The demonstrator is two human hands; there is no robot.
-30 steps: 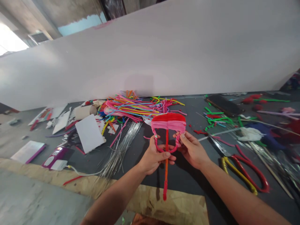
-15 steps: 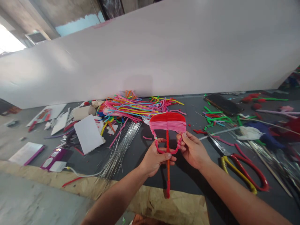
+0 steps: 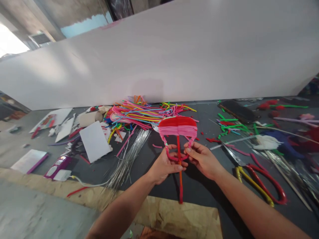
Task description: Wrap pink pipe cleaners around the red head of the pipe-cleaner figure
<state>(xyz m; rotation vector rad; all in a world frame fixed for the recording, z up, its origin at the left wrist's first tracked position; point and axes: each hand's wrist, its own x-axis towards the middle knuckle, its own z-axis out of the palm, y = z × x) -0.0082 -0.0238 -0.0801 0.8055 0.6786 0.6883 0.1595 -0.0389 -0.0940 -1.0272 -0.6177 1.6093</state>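
Note:
Between my hands, above the dark table, is a pipe-cleaner figure (image 3: 177,126) with a red top band, a pink band below and a loop of twisted pink pipe cleaner. An orange-red stem (image 3: 180,182) runs down its middle and ends in a red tip. My left hand (image 3: 166,165) is closed on the stem and the loop's lower left, thumb in front. With thumb and fingers, my right hand (image 3: 201,159) pinches the right side of the loop. The fingertips partly hide the loop.
Behind lies a heap of colourful pipe cleaners (image 3: 139,113), with thin metal wires (image 3: 131,156) in front. Scissors with red and yellow handles (image 3: 259,181) lie right, below a phone (image 3: 238,111). At left are a white card (image 3: 95,142) and a purple device (image 3: 56,167). A white panel (image 3: 174,56) stands behind.
The figure has tilted slightly, its red top looking lower and its stem tip higher. My right hand has slid down and left along the loop; my left hand keeps its hold.

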